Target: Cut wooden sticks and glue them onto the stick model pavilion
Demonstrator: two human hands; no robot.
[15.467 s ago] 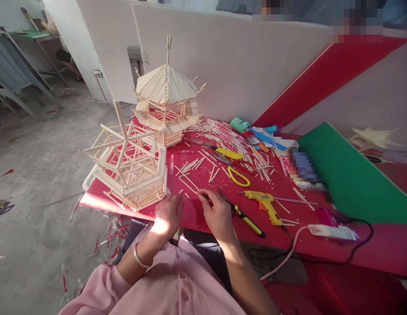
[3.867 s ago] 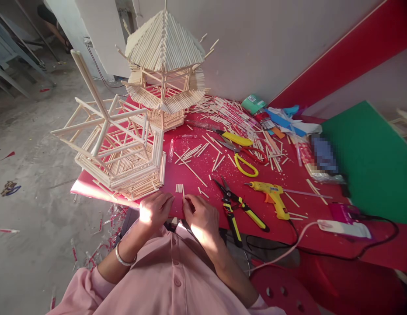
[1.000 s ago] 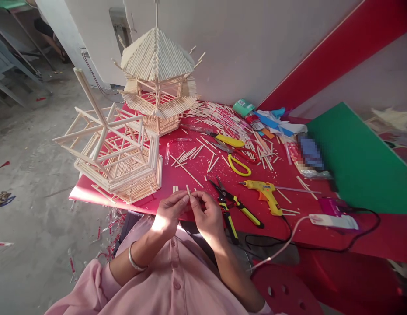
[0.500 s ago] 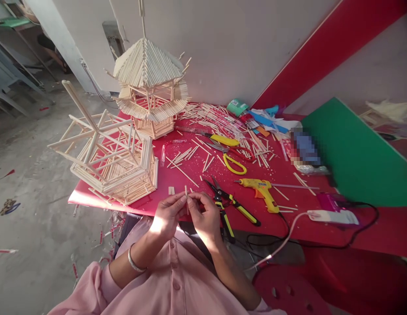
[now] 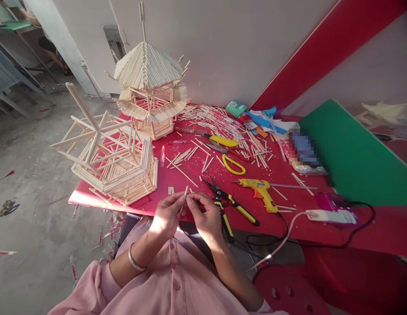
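Note:
Between my fingertips is a short pale wooden stick (image 5: pixel 186 190), close to the table's front edge. My left hand (image 5: pixel 169 211) pinches it from the left, and my right hand (image 5: pixel 203 213) closes on it from the right. Just beyond the left fingers a few short cut pieces (image 5: pixel 171 190) lie side by side. Black-and-yellow cutters (image 5: pixel 227 202) rest with jaws apart beside my right hand. To the left stands an open hexagonal stick frame (image 5: pixel 114 170), and behind it a stick pagoda model (image 5: pixel 147 65) with a sloped roof.
A yellow glue gun (image 5: pixel 260 190) lies right of the cutters, its cord trailing near a white power strip (image 5: pixel 331 216). Yellow-handled scissors (image 5: pixel 232 164) and many loose sticks (image 5: pixel 203 116) cover the red table (image 5: pixel 203 144). A green board (image 5: pixel 350 153) leans at the right.
The short stick has tilted slightly to the right between my fingers. Both hands stay in nearly the same place, and the camera view has shifted a little.

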